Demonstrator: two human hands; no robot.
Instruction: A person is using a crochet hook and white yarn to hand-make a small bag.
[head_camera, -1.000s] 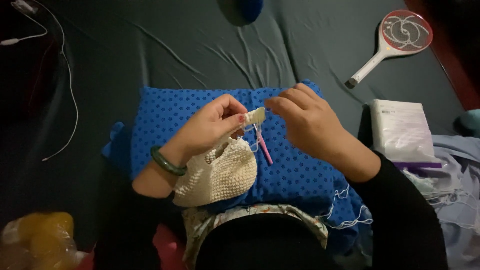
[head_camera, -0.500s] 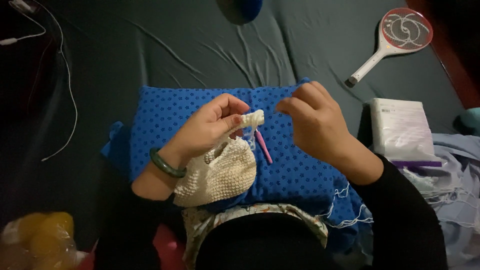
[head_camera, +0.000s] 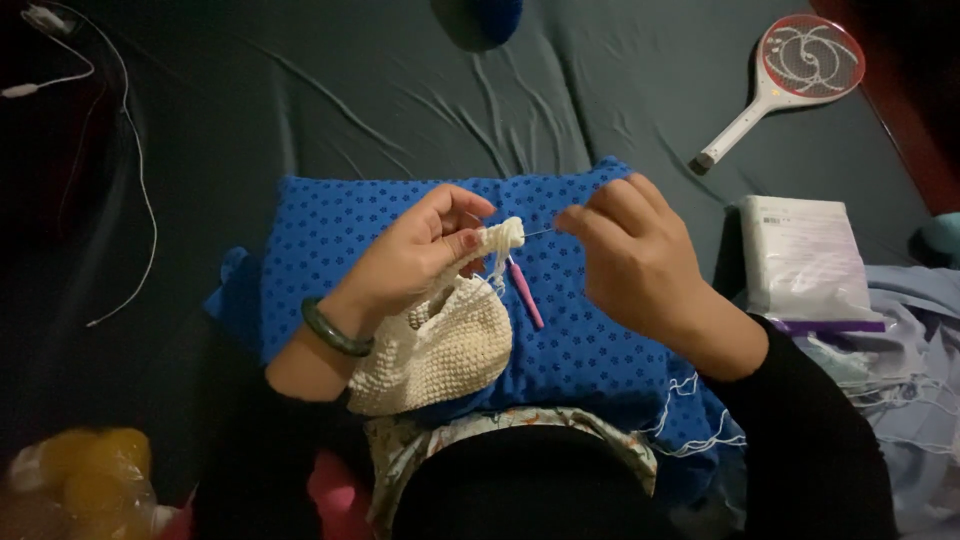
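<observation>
While the left hand (head_camera: 415, 255) pinches the top edge of the cream crochet piece (head_camera: 440, 345), the right hand (head_camera: 635, 260) sits just beside it with thumb and forefinger closed on a thin needle (head_camera: 537, 233), its shaft barely visible between fingertips and fabric. Both hands are grasping, neither released.

Piece location: on the blue pillow (head_camera: 590, 350) across the lap, bulk of it hanging below the left wrist, a narrow tab of it (head_camera: 503, 236) held up toward the needle. A pink hook (head_camera: 524, 292) lies loose on the pillow, just below that tab, not held. A bangle (head_camera: 335, 330) sits on the left wrist.

Step in hand, as I read it: sewing or weaving at the tab's tip, hook parked, needle in use (yarn on the needle is too fine to see, so can't confirm it's threaded). Loose white strands (head_camera: 690, 420) trail off the pillow's right edge.

Next move, judging from this: fine aim. Needle tip has to meet a stitch on that small tab, so the left pinch needs to hold the tab steady and taut while the right hand draws straight, not sideways.

Around: dark sheet (head_camera: 350, 110), racket-shaped swatter (head_camera: 790, 80) far right, white packet (head_camera: 805, 260) near the right forearm, white cable (head_camera: 130, 150) far left.
</observation>
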